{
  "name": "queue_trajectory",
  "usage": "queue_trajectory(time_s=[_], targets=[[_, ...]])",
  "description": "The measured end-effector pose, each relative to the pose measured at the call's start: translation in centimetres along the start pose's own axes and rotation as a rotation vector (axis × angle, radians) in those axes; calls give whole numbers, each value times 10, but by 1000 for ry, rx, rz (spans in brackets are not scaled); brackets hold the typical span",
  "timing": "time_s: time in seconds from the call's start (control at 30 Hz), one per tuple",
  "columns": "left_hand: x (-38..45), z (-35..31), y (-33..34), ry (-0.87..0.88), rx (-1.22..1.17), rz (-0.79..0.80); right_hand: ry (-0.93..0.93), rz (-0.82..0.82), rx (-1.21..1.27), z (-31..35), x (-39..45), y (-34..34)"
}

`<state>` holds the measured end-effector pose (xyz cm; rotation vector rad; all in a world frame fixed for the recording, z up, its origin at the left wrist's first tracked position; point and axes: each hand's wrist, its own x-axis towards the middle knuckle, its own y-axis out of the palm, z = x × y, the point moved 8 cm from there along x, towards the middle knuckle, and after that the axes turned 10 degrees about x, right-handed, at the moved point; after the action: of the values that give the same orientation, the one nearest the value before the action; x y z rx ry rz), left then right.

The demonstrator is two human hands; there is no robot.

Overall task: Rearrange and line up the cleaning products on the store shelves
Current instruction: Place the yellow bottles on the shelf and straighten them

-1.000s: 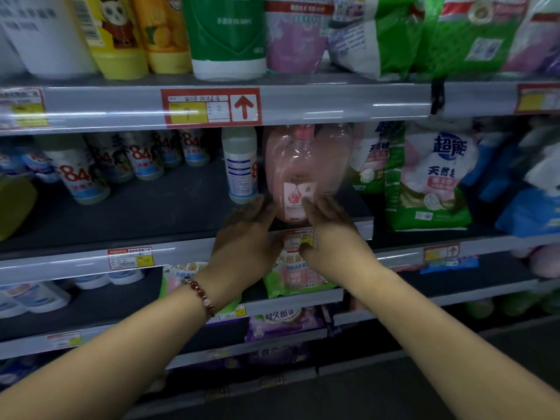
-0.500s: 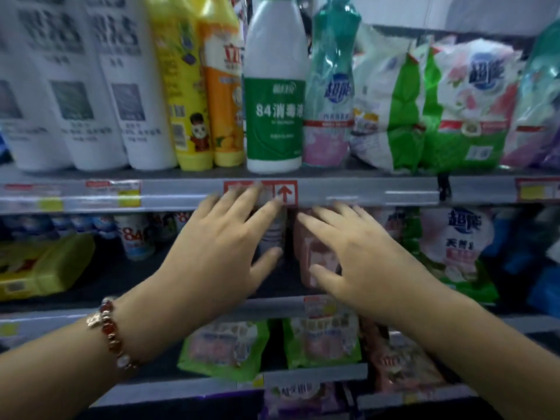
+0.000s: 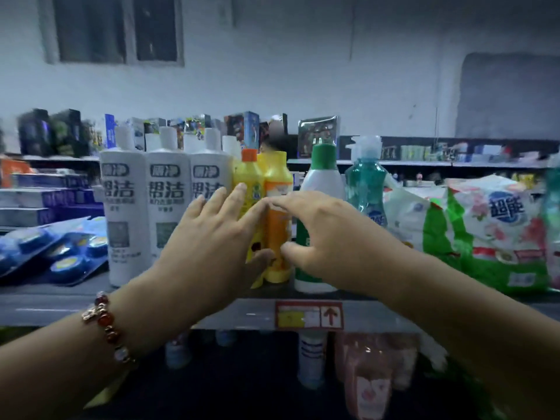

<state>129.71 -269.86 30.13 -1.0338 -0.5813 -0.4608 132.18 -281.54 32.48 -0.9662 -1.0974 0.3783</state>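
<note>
On the top shelf (image 3: 54, 309) stand three tall white bottles (image 3: 165, 201), a yellow bottle (image 3: 249, 177), an orange bottle (image 3: 277, 183), a white bottle with a green cap (image 3: 322, 174) and a teal pump bottle (image 3: 365, 183). My left hand (image 3: 212, 237) is spread flat in front of the yellow bottle, its thumb by the orange bottle's base. My right hand (image 3: 327, 234) reaches in front of the green-capped bottle, fingers curved. Its index fingertip and thumb touch the orange bottle's right side, and the two index fingertips meet.
Green and white detergent bags (image 3: 491, 231) fill the shelf's right end. Blue blister packs (image 3: 60, 253) lie at its left. A red price tag (image 3: 309, 315) sits on the shelf edge. On the shelf below are a pink pouch (image 3: 369, 377) and small bottles (image 3: 312, 359).
Both hands left the pink pouch on the lower shelf and rose to the top shelf. The view tilted up with them, and the hands now sit at the yellow and orange bottles.
</note>
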Motion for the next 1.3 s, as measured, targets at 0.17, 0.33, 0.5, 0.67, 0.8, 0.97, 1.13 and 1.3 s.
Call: queue_trajectory(time_s=[0.17, 0.33, 0.5, 0.67, 0.8, 0.97, 1.13, 1.3], targets=[[13, 25, -12, -58, 19, -6, 44, -48, 17, 0, 76, -8], [17, 44, -2, -104, 36, 40, 116, 15, -86, -13, 131, 8], [11, 56, 20, -135, 5, 53, 102, -31, -37, -16, 140, 12], [-1, 47, 37, -143, -215, -34, -57, -188, 134, 14, 106, 6], [-9, 25, 48, -285, -758, -8, -69, -279, 135, 36, 76, -5], [-8, 20, 31, -249, -1382, -188, -166, -364, 269, 54, 41, -29], [-33, 5, 47, -328, -2265, -25, 239, 93, 707, 2, -19, 51], [-82, -32, 91, -797, -2495, 140, 437, 95, 898, 12, -85, 126]])
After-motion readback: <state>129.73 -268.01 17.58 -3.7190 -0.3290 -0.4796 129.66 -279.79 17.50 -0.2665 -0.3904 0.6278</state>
